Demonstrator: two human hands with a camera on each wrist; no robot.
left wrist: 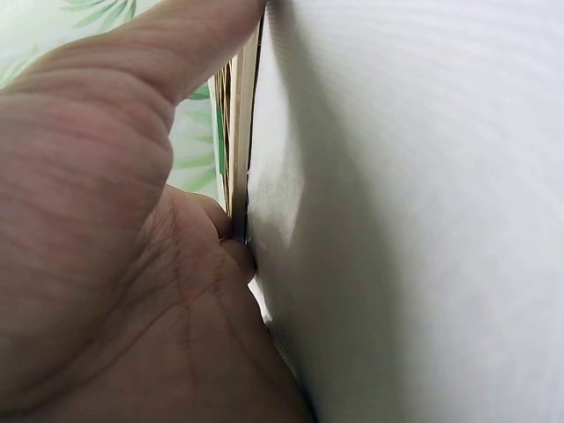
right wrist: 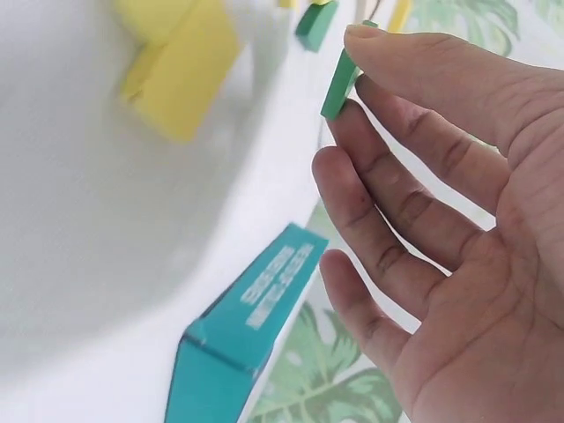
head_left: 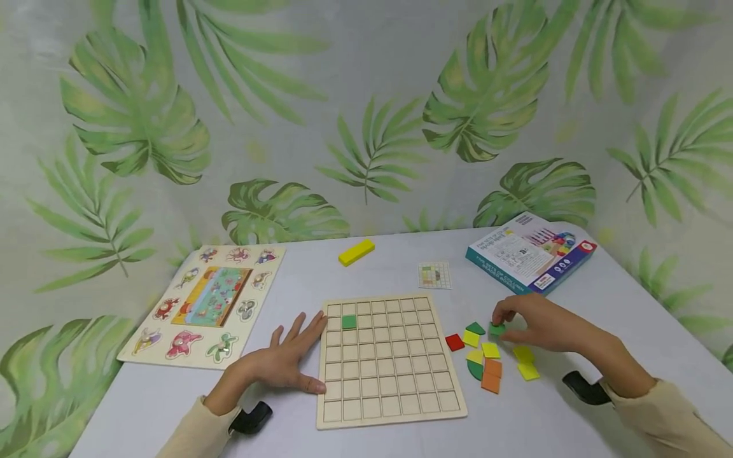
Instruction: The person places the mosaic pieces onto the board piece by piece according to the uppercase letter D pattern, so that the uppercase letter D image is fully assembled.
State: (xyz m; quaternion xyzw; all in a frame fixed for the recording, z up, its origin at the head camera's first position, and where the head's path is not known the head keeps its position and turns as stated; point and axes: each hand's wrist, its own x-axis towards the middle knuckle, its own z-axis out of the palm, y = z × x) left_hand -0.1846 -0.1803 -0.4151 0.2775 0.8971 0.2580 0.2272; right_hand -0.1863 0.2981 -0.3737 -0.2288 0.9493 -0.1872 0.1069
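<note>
My right hand [head_left: 537, 323] pinches a small green tile [right wrist: 338, 86] between thumb and fingertips, over the right side of the table. Just left of it lie loose tiles: a red square [head_left: 455, 342], a green triangle [head_left: 475, 328], a green rounded piece [head_left: 474, 370], orange tiles [head_left: 490, 383] and several yellow ones [head_left: 490, 350]. With fingers spread, my left hand [head_left: 280, 364] touches the left edge of a wooden grid board [head_left: 383, 369]. One green square [head_left: 349, 322] sits in a cell near the board's upper left.
A wooden animal puzzle board [head_left: 200, 340] lies at the left. Toward the back are a yellow block [head_left: 356, 252] and a small pattern card [head_left: 434, 275]. A teal-sided game box [head_left: 527, 254] lies at the back right, beyond my right hand.
</note>
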